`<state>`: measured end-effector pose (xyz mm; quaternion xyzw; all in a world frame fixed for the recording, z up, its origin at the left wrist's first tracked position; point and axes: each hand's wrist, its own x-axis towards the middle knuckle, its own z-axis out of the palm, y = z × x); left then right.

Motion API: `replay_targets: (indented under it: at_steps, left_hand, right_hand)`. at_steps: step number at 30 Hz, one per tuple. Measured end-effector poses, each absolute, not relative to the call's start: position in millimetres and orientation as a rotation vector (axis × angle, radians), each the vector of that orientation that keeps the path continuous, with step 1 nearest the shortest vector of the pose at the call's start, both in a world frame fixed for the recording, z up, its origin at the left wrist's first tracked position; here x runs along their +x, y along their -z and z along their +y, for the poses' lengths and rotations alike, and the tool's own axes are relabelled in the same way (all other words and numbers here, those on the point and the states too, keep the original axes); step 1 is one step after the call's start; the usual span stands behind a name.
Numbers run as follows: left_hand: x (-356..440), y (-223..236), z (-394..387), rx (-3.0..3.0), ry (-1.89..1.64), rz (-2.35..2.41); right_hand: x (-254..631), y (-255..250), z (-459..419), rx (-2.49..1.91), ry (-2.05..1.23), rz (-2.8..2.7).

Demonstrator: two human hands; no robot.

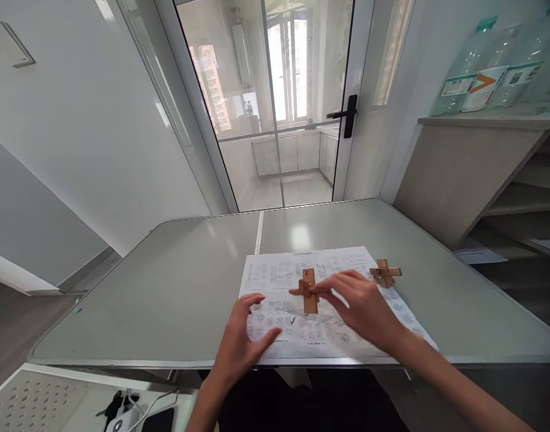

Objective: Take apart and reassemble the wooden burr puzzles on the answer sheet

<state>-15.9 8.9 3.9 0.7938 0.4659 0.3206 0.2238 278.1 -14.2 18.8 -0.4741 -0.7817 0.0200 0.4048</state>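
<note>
A cross-shaped wooden interlocking puzzle (pixel 309 305) of brown pieces is over the printed instruction sheet (pixel 266 273). Its top piece bears a dark mark. My right hand (pixel 362 300) comes in from the right, with thumb and fingers pinched on the right end of this puzzle. To the left, my left hand (pixel 245 336) hovers near the sheet's lower left with thumb and fingers spread, holding nothing. A second wooden cross of pieces (pixel 385 273) lies at the sheet's right edge, beyond my right hand and apart from it.
The pale table (pixel 176 288) has a seam across it. Below its left front edge, a white perforated box (pixel 45 393) holds keys (pixel 115 405), a white plug, cables and a dark phone (pixel 158 420). Large plastic bottles (pixel 470 69) stand on a shelf at right; a glass door is behind.
</note>
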Motion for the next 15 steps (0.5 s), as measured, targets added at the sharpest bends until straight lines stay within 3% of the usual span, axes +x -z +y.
replay_targets:
  at_steps: [6,15]
  left_hand:
    - [17.8,-18.8,2.4,2.179,-0.707,0.910]
    - [26.9,-16.0,10.8,2.173,-0.683,0.902]
  right_hand:
    - [254.0,-18.7,-39.0,-0.936,-0.109,-2.031]
    - [256.0,-1.6,-42.9,-1.016,-0.214,-1.965]
